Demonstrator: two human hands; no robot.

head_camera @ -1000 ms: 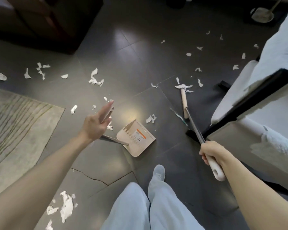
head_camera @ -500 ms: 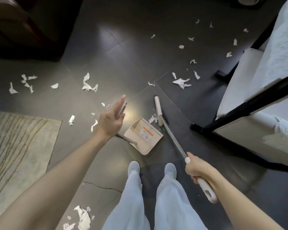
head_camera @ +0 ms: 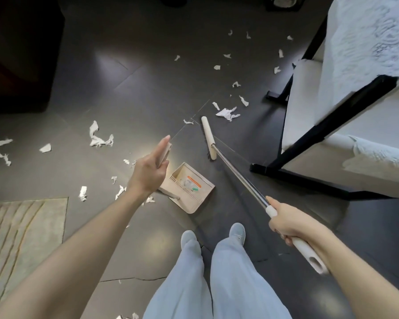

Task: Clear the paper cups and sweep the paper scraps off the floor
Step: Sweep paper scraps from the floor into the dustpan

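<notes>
The left hand (head_camera: 149,173) grips the top of the dustpan's (head_camera: 195,192) long handle; its fingers (head_camera: 164,143) are clamped on it, the forefinger laid straight along the grip and the rest curled round; the pan itself rests on the floor (head_camera: 124,88) just below and to the right of those fingers, mouth towards the feet (head_camera: 189,238). The right hand (head_camera: 288,221) holds the broom (head_camera: 240,174) by its white grip, fingers (head_camera: 283,237) wrapped tight about it; the shaft slants away up and left of them to the broom head (head_camera: 208,139), which lies on the floor just right of the left fingers and apart from the pan. Paper scraps (head_camera: 227,112) lie crumpled just beyond the head; more sit left of the left fingers, some under that wrist, and others are strewn well beyond both hands. A rug (head_camera: 21,238) lies far left of the left forearm; a white chair (head_camera: 332,111) with black legs stands above and to the right of the right fingers.
</notes>
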